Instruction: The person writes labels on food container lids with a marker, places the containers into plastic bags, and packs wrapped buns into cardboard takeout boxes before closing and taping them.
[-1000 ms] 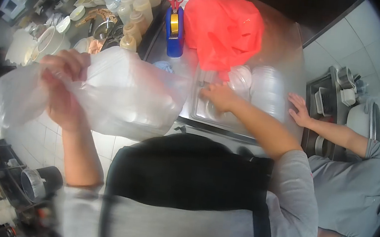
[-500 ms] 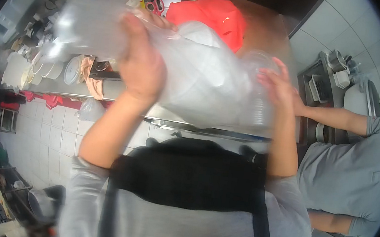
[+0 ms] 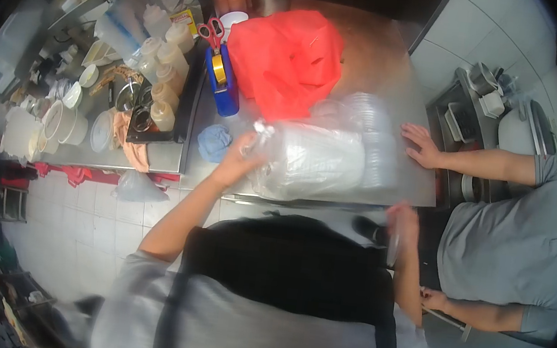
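In the middle of the frame, a clear plastic bag full of stacked white containers point(image 3: 311, 160) lies on its side on the steel worktop point(image 3: 381, 55). Its long axis runs left to right across the picture. The left hand point(image 3: 238, 162) is at the bag's gathered left end, with the fingers closed on the crinkled film there. The right hand point(image 3: 402, 222) is lower right, off the worktop edge and apart from the bag; it is blurred, so I cannot tell whether it is open or closed. The left hand is thus the nearer one. Behind the bag lies a soft red plastic bag point(image 3: 285, 58), and a blue tape dispenser with red scissors point(image 3: 220, 74) stands to its left. A co-worker's hand point(image 3: 421, 143) rests flat on the worktop, right of the bag.
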A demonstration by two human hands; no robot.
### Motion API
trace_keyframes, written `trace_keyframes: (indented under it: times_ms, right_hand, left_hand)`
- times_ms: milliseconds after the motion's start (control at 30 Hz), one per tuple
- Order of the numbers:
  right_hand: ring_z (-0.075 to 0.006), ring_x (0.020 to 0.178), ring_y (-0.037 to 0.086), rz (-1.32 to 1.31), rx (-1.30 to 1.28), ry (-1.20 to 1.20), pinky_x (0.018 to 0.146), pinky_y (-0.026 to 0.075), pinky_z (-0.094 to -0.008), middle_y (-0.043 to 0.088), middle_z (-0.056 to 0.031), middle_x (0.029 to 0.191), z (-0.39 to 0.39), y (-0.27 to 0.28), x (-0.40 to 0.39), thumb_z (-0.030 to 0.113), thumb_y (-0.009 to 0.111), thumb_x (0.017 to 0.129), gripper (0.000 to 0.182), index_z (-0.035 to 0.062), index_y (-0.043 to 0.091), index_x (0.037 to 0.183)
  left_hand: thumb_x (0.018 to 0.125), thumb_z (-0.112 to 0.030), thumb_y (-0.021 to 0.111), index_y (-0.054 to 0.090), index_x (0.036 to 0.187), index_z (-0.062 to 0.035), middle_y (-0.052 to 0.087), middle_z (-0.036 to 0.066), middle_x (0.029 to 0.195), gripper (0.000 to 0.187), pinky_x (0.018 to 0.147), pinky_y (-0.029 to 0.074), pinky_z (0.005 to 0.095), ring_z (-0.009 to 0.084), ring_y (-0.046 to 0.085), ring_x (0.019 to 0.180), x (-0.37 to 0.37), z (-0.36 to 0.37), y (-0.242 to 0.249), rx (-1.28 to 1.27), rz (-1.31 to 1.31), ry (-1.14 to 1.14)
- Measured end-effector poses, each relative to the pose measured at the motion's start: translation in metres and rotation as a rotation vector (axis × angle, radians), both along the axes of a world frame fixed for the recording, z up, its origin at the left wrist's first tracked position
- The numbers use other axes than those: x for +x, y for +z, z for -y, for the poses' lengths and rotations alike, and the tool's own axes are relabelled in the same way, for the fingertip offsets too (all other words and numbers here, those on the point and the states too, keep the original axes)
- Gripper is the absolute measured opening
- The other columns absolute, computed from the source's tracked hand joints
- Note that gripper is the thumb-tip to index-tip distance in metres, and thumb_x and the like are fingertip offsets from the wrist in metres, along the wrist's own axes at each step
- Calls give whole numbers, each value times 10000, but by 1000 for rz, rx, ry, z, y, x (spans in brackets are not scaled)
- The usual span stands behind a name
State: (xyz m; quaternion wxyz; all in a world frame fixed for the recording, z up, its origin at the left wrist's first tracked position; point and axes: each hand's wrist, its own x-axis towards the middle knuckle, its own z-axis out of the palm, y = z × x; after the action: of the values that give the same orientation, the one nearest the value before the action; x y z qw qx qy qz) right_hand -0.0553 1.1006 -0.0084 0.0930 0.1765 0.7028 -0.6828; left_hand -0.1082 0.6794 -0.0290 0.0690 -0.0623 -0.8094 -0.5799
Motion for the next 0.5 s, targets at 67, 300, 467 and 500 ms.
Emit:
trace_keyframes:
  times_ms: [67,300,467,500]
  right_hand:
    - [-58,450,397,34,-8,155,393,302,-207,451,31,552,40,8,21,274,493,876,239,81,633,885]
    - [-91,687,502,-47,12,624,602,397,-216,636,-50,915,141,-50,51,294,551,900,425,98,482,1271]
    - [-101,670,495,158,-214,407,612,407,-230,630,-88,1055,173,-65,77,360,499,923,620,61,229,1394]
    - [-100,645,489,159,-284,343,588,405,-225,628,-94,1064,178,-68,86,371,488,926,656,62,166,1408]
  left_hand:
    - [744,-170,674,485,1160,-37,530,100,1092,475,964,366,347,251,492,1086,-30,18,-12,187,187,3]
    - [769,-97,610,406,1246,-48,532,109,1138,522,858,445,324,215,523,1045,-124,9,-23,686,452,-189]
    - [747,-87,648,392,1265,-56,532,106,1115,578,821,470,326,230,542,995,-95,-18,-23,624,278,-195]
    - [740,-96,666,392,1266,-59,528,107,1125,595,844,462,338,234,534,1014,-85,-24,-37,594,191,-222]
